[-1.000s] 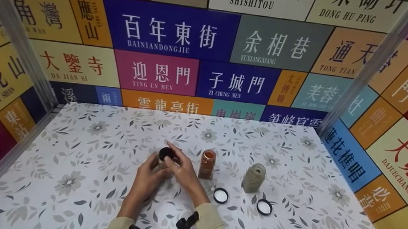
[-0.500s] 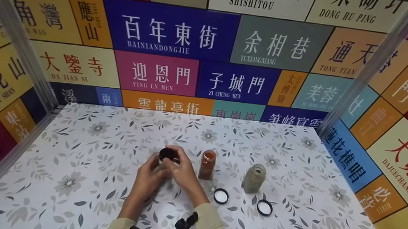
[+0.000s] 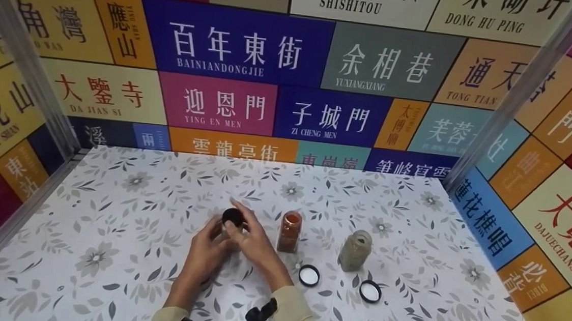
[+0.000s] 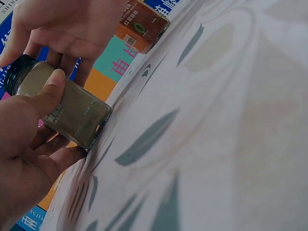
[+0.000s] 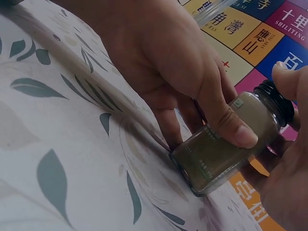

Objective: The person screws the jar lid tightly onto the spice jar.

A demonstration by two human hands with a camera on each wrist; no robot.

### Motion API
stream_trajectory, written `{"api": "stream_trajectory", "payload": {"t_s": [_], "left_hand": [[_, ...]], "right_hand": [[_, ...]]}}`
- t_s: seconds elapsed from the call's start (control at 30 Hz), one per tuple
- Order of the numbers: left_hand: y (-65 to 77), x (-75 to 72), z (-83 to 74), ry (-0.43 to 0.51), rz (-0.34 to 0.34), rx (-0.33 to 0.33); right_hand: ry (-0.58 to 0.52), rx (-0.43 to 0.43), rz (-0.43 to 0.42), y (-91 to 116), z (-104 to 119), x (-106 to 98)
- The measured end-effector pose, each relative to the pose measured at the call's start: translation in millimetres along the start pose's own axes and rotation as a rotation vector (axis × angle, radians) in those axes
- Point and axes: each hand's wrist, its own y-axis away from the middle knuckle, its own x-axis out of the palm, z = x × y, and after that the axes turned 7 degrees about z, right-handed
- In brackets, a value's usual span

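My left hand (image 3: 206,246) grips a squarish clear spice jar (image 4: 77,113) of grey-brown powder, its thumb across the label side. The jar stands with its base against the table, as both wrist views show. A ribbed black lid (image 3: 232,217) sits on the jar's mouth. My right hand (image 3: 260,242) has its thumb and fingers around that lid. Just right of the hands stands an uncapped jar of orange-red powder (image 3: 289,232). Farther right is an uncapped jar of grey-green powder (image 3: 355,251). In the head view the hands hide most of the held jar.
Two black lids lie with white insides up: one lid (image 3: 309,275) in front of the orange-red jar, another lid (image 3: 370,291) before the grey-green one. A flowered white cloth covers the table (image 3: 133,220). Panels of coloured signs (image 3: 234,44) stand behind and beside it.
My right hand's fingers curl in at the lid half a second ago, then stretch out past it again. My left hand and the jar stay in place. The head view shifts slightly.
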Motion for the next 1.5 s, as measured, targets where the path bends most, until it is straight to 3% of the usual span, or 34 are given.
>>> {"api": "stream_trajectory", "payload": {"t_s": [0.43,0.73,1.0,1.27,1.5], "left_hand": [[0.1,1.5,-0.3,-0.052,-0.001,0.055],[1.0,1.6,-0.2,-0.025,0.001,0.080],[-0.4,1.6,2.0,-0.030,-0.002,0.087],[-0.8,-1.6,3.5,-0.030,0.010,0.045],[0.9,-1.5,1.0,-0.006,0.025,0.060]], "right_hand": [[0.029,-0.012,-0.156,-1,1,9],[0.107,-0.004,-0.188,-1,3,10],[0.091,-0.007,-0.228,-2,3,13],[0.098,-0.020,-0.169,1,1,16],[0.114,-0.018,-0.113,2,2,10]]}}
